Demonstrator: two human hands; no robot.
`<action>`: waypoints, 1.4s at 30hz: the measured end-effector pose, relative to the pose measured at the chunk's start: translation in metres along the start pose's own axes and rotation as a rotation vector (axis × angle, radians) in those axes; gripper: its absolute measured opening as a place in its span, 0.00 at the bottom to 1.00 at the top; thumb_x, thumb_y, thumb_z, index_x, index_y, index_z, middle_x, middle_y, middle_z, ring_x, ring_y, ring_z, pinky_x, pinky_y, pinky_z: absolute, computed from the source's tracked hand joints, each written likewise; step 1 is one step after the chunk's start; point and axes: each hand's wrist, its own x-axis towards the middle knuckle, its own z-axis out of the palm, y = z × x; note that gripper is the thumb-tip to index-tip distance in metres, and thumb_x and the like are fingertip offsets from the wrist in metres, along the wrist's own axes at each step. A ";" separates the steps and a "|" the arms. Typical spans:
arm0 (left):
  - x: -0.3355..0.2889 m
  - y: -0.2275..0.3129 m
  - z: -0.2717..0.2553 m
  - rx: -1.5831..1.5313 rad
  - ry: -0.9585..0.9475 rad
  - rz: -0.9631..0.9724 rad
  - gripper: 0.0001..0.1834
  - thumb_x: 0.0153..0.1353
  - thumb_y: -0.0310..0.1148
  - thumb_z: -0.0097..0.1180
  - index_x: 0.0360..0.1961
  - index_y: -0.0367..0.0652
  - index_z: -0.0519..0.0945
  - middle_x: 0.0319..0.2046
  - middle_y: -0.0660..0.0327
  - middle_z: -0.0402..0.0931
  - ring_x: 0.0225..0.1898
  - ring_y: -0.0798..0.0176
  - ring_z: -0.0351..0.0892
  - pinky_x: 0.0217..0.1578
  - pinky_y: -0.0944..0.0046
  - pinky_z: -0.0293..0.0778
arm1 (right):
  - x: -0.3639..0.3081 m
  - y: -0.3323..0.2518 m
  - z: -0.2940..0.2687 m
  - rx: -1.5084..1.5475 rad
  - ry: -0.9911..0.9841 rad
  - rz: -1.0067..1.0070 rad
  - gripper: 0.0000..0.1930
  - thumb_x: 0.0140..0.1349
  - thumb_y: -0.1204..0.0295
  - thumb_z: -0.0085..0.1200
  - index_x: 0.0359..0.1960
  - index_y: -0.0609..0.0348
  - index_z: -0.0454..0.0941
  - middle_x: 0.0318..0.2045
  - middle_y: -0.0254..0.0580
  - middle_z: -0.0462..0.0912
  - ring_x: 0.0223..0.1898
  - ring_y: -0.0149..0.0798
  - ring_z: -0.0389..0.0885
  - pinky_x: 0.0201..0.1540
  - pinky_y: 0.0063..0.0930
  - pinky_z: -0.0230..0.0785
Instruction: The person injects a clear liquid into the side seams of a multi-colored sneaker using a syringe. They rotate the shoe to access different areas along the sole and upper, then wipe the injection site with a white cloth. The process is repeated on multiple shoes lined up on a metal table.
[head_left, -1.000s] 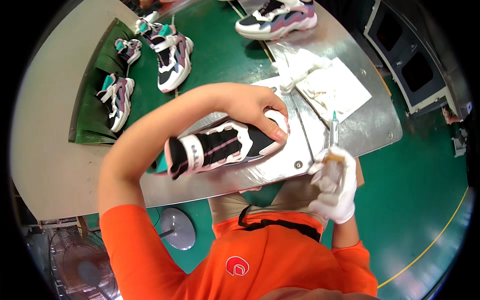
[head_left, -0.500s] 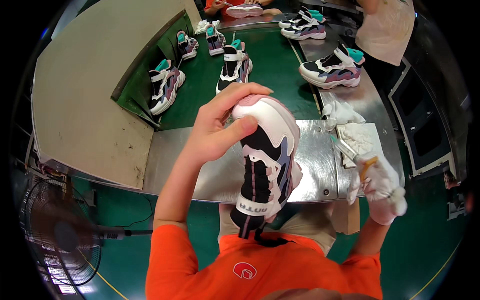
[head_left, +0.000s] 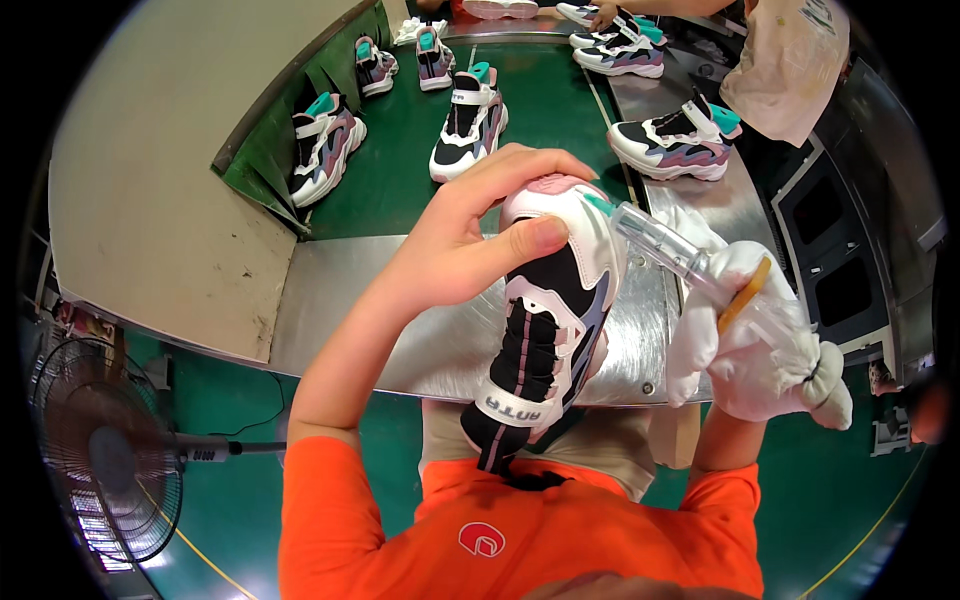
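My bare left hand (head_left: pixel 455 245) grips a sneaker (head_left: pixel 535 300) by its toe, thumb on the white toe cap and fingers over the pink sole. The sneaker is black, white, pink and blue-grey; its toe points away and its heel hangs towards my lap. A white glove covers my right hand (head_left: pixel 745 340), whose fingers close round a clear syringe (head_left: pixel 660 240) with an amber-coloured flange. The syringe's green tip meets the edge of the toe cap near the sole; whether it touches I cannot tell.
Several similar sneakers stand on the green belt (head_left: pixel 400 130), and more are on the metal ledge (head_left: pixel 725 200) at right. White cloth (head_left: pixel 690 225) lies behind the syringe. A co-worker's torso (head_left: pixel 795 70) is at the far right, a fan (head_left: pixel 110 460) at left.
My right hand has brought the syringe up and left, from beside the white cloth to the sneaker's toe. The sneaker and my left hand have shifted slightly right.
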 end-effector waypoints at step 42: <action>-0.048 -0.073 0.014 -0.381 0.600 -0.172 0.33 0.69 0.50 0.49 0.62 0.31 0.66 0.53 0.52 0.74 0.55 0.61 0.73 0.58 0.64 0.65 | -0.006 0.062 -0.044 0.079 0.102 0.188 0.42 0.47 0.49 0.65 0.52 0.72 0.62 0.27 0.56 0.72 0.18 0.48 0.75 0.16 0.36 0.72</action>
